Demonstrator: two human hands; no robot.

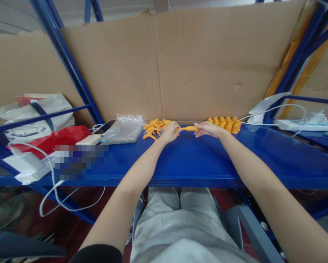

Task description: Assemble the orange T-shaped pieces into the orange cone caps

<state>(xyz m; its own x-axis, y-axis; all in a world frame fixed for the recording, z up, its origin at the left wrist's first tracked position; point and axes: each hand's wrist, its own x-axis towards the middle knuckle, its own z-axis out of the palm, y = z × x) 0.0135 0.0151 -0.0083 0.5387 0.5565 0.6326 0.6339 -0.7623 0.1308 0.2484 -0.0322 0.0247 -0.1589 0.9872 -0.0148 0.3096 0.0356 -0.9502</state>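
Observation:
Above the blue tabletop, a small slender orange plastic piece [189, 128] lies level between my two hands. My right hand [209, 129] pinches its right end between thumb and fingers. My left hand [169, 132] is closed at the other end, with a bit of orange showing at the fingertips. Directly left of that hand is a heap of curved orange plastic pieces [153, 128] with small metal chains among them. Beyond my right hand, several knobbed orange pieces [228, 124] stand grouped in rows. Their finer shape is too small to tell.
The blue tabletop [193, 164] backs onto a cardboard panel [202, 65]. On the left are a clear plastic bag [124, 129], a phone [107, 126], a red bag [57, 138], a canvas bag [40, 117] and a white charger [27, 162] with cables. A power strip [303, 125] lies right.

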